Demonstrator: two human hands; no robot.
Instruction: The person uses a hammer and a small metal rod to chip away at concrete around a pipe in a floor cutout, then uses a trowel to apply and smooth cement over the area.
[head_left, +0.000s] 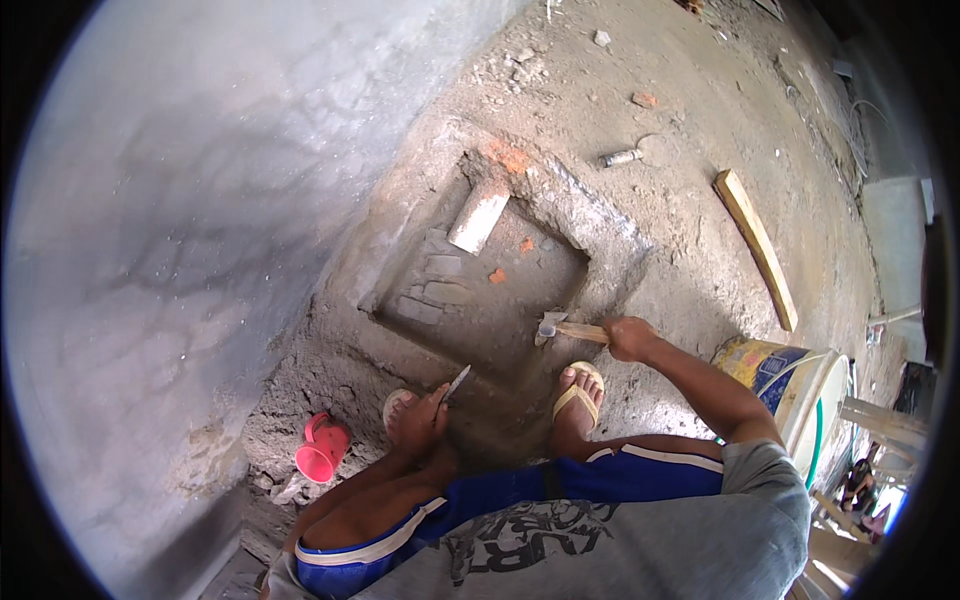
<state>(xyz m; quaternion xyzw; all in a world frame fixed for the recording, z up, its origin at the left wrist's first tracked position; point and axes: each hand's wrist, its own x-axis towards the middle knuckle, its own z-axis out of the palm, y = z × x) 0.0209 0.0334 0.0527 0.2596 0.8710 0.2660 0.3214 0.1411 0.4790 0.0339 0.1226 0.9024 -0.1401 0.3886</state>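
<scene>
Hammer [580, 331]: head over the pit's near right edge, just ahead of the right foot [575, 405]; contact with the rim can't be told. Right hand [630, 338] has fingers wrapped round the handle's end. Chisel [458, 382]: in the left hand [418, 418], fingers clenched on it, tip pointing up and away toward the pit, hand just beside the left foot [396, 405]. Hammer and chisel well apart.

Pit [530, 300]: squarish, between wall and open floor; flat blocks [443, 266] on its left side, orange bits [497, 276] on the bottom, pipe [480, 218] jutting in from the far side.

Risks, judged: a glancing blow could catch the toes, bare in sandals and near the hammer; a slipping chisel could nick the left foot; hard knocks could crumble the rough rim or crack the pipe; leaning in from a squat could cost balance.

Outward: red mug [318, 450] left, near the wall [180, 200]; bucket [800, 390] right; plank [757, 250] beyond on the floor [690, 215].
</scene>
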